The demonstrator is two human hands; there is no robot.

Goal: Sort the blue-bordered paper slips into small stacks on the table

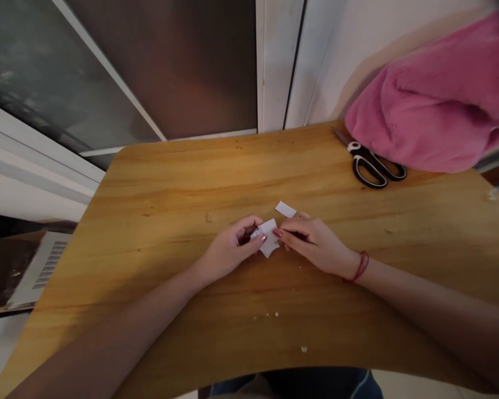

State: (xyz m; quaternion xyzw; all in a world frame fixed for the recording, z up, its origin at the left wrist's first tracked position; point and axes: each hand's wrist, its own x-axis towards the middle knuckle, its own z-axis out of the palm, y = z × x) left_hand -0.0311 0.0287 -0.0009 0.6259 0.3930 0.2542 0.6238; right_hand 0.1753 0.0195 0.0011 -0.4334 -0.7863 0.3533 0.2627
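Observation:
Just above the wooden table, my left hand (233, 244) pinches a small folded piece of white paper (268, 237) between thumb and fingers. On its other side my right hand (316, 241), with a red string round the wrist, is closed with thumb and fingertip on the paper's right edge. The paper looks layered, and its lower edge is uneven. Beyond the right hand's fingers, a separate white paper strip (285, 209) lies on the table, its near end partly hidden by that hand.
Black-handled scissors (372, 165) lie at the table's (191, 183) back right, against a pink plush cloth (436, 105). Tiny white scraps (304, 349) are scattered near the front edge. A framed glass panel (170, 61) stands behind the table, and a cardboard box (20, 260) is at the left.

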